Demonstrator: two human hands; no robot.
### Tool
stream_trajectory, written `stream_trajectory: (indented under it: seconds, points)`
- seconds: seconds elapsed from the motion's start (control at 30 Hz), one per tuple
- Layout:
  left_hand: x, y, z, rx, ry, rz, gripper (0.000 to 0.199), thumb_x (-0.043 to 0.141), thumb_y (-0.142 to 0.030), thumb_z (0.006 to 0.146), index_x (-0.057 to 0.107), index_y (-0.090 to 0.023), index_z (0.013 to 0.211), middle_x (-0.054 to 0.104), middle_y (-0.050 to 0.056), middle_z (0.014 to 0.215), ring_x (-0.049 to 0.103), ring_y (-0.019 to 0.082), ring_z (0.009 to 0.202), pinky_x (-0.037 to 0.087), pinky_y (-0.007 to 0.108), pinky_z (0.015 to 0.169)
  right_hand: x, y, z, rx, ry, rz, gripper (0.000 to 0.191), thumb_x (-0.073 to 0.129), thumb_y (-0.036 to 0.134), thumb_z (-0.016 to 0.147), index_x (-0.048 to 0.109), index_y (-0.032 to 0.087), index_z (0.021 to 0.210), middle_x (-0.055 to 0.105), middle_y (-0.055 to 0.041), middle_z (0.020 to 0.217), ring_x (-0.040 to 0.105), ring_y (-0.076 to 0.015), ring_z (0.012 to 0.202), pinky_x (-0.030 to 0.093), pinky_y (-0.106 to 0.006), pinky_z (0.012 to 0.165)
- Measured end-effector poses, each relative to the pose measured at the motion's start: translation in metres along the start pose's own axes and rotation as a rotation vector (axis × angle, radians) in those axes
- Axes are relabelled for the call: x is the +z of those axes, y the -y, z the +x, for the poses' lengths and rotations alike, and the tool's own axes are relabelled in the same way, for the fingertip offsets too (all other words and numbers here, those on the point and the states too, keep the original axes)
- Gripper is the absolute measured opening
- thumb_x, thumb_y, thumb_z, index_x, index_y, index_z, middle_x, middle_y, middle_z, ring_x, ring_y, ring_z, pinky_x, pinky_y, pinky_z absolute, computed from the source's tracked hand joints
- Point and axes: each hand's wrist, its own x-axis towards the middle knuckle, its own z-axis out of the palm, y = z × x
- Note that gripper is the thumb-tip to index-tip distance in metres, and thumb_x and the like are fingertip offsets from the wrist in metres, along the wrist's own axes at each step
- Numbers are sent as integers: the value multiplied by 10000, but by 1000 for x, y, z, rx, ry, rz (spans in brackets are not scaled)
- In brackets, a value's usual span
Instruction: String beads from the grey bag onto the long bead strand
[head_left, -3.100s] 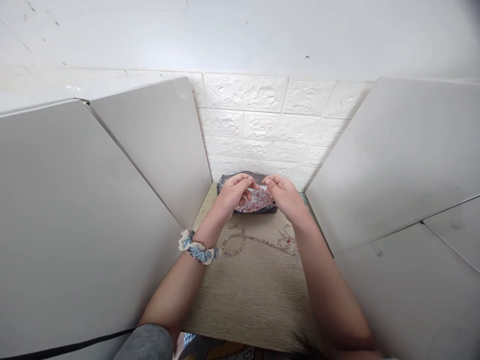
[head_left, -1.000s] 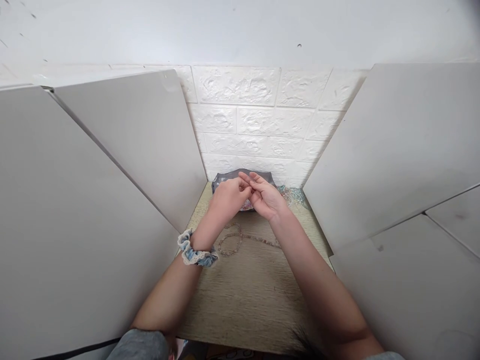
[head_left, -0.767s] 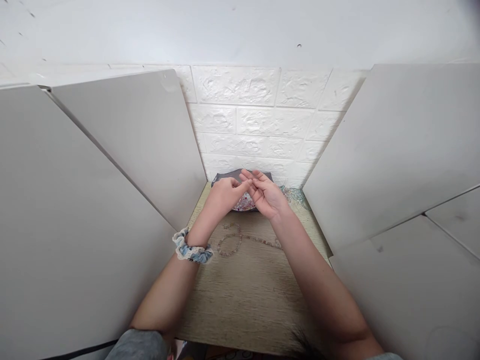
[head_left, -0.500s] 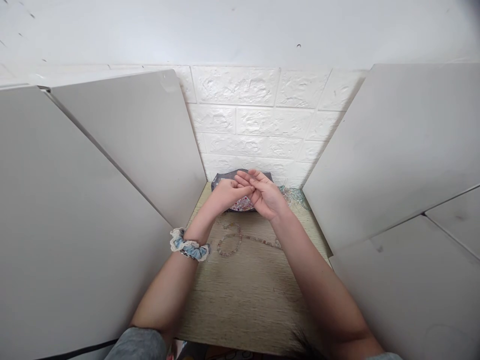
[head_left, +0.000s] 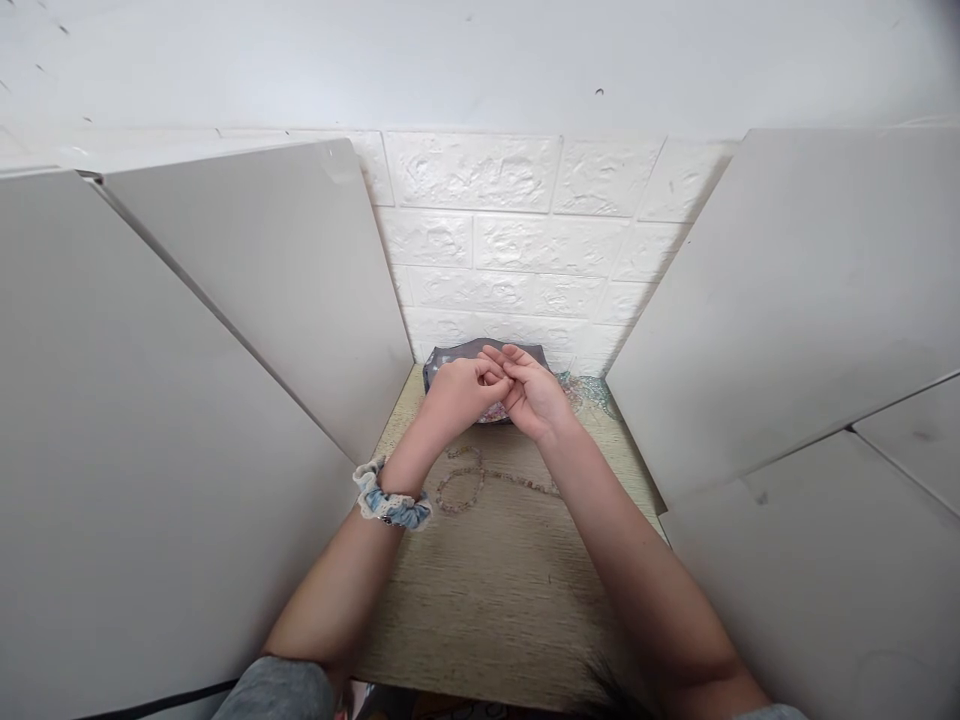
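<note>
My left hand and my right hand meet at the fingertips above a dark grey pouch of small colourful beads. The left thumb and index finger are pinched together against the right fingers. The right hand is turned palm up, its fingers curled towards the left ones and its thumb pressed in. Whatever lies between the fingertips is too small to make out. A strand of pale beads lies looped on the table below my hands, its right end passing behind my right forearm.
A tangle of teal and clear strands lies right of the pouch. Grey panels stand on both sides of the pale wooden table. A white brick-patterned wall closes the back. A blue scrunchie circles my left wrist.
My left hand has shifted slightly right, closer against the right fingers, and covers more of the beads in the pouch. The strand on the table has stayed in place.
</note>
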Motion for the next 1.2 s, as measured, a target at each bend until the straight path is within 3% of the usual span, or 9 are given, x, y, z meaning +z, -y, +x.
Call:
stream_trajectory:
  seconds: [0.23,0.53,0.8,1.2]
  points:
    - [-4,-1,-2,111,35,254,217,446,-317,701,627,-200,675,606,2,637,504,122,590,338,228,549,-4,-2,4,41,-1,16,217,349,-30,738,453,159,767,629,-29,768,607,-95,715,486,-164,548]
    - [-9,4,-4,193,128,400,280,390,-341,764,655,-252,772,615,-10,637,498,115,553,277,230,481,-7,-4,5,118,-3,5,223,343,-40,740,442,154,787,629,-36,765,606,-105,676,482,-182,522]
    - [-9,-3,-5,200,158,520,296,383,-323,759,641,-204,678,588,27,620,482,136,549,256,249,477,-6,-5,4,123,13,-8,213,364,-34,744,447,155,798,628,-20,737,604,-93,618,484,-176,504]
    - [-4,1,-2,102,66,358,286,406,-325,736,666,-207,715,623,26,668,528,135,620,330,244,565,-6,-3,6,129,-13,99,213,329,-27,768,434,154,808,626,-33,758,620,-101,751,503,-179,622]
